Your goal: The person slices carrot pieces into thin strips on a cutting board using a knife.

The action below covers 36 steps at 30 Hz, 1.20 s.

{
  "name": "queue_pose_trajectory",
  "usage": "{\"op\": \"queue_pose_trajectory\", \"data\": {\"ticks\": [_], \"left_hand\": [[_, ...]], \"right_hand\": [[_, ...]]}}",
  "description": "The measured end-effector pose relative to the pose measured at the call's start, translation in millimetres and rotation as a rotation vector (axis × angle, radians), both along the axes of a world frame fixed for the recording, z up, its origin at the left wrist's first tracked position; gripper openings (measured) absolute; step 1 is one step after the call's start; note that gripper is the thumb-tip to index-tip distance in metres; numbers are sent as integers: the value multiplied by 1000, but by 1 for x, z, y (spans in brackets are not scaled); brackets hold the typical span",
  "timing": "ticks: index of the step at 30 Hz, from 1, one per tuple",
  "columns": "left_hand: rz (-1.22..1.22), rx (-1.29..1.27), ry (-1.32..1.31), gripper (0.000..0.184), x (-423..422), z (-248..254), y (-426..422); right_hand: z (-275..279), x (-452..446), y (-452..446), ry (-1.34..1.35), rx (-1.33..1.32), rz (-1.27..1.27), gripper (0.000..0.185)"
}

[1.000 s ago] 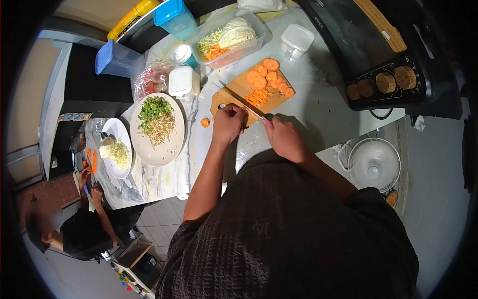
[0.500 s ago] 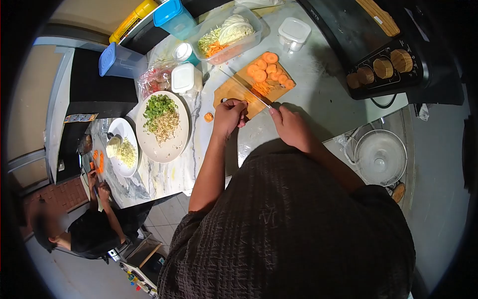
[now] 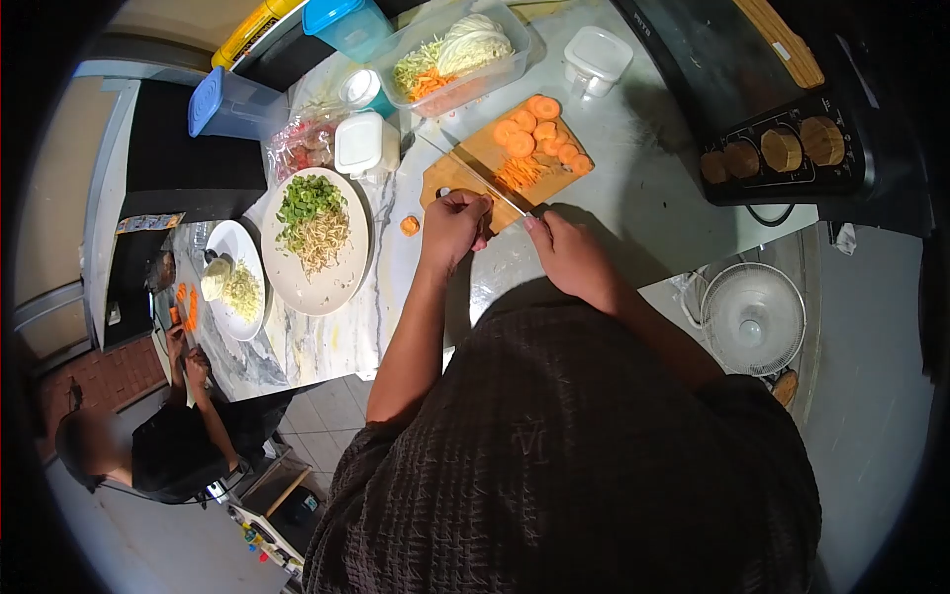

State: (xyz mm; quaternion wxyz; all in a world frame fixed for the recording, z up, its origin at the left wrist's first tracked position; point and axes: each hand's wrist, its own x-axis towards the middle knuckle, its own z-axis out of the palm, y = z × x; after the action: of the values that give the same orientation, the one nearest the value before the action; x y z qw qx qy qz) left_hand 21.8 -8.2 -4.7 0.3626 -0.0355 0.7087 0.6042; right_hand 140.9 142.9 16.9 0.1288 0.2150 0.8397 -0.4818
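Note:
My right hand [image 3: 574, 249] is wrapped round the handle of a knife [image 3: 485, 184], whose blade lies slantwise over the wooden cutting board [image 3: 442, 176]. Close to the blade's near side, my left hand [image 3: 453, 230] is curled at the board's edge; whatever its fingers pinch is hidden. Beyond the blade, carrot slices [image 3: 521, 145] are heaped on the board's far right, with thin carrot strips [image 3: 522, 173] beside them. A small carrot end [image 3: 410, 226] rests on the counter left of my left hand.
A clear container [image 3: 515, 71] of cabbage and shredded carrot stands behind the board. Plates of chopped greens and sprouts [image 3: 319, 230] and shredded cabbage [image 3: 240, 292] lie left. A white-lidded tub [image 3: 597, 54], black appliance [image 3: 792, 148] and strainer basket [image 3: 754, 312] are right. Another person [image 3: 183, 450] works far left.
The view has shifted slightly, so the counter items sit a little differently in frame. Both hands and the knife keep nearly the same places at the board.

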Motion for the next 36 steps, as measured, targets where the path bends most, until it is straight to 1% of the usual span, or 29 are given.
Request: {"op": "queue_pose_trajectory", "data": {"ticks": [7, 13, 15, 19, 23, 26, 32, 36], "left_hand": [[-7, -28, 39, 21, 0, -3, 1], [2, -72, 16, 20, 0, 5, 3], [4, -61, -4, 19, 0, 7, 1], [-11, -21, -43, 18, -5, 4, 1], [-5, -40, -41, 17, -3, 7, 2], [4, -61, -34, 17, -2, 8, 2], [1, -19, -35, 19, -5, 6, 5], [32, -51, -72, 18, -1, 9, 3]], "right_hand": [[-2, 3, -4, 9, -16, -4, 44], [-1, 3, -7, 0, 55, 42, 44], [7, 3, -9, -45, 114, 45, 45], [6, 3, -12, -54, 186, 82, 46], [10, 2, -11, -49, 184, 74, 45], [7, 1, -10, -75, 105, 49, 44], [10, -4, -6, -86, 208, 69, 45], [9, -4, -12, -99, 169, 33, 47]]}}
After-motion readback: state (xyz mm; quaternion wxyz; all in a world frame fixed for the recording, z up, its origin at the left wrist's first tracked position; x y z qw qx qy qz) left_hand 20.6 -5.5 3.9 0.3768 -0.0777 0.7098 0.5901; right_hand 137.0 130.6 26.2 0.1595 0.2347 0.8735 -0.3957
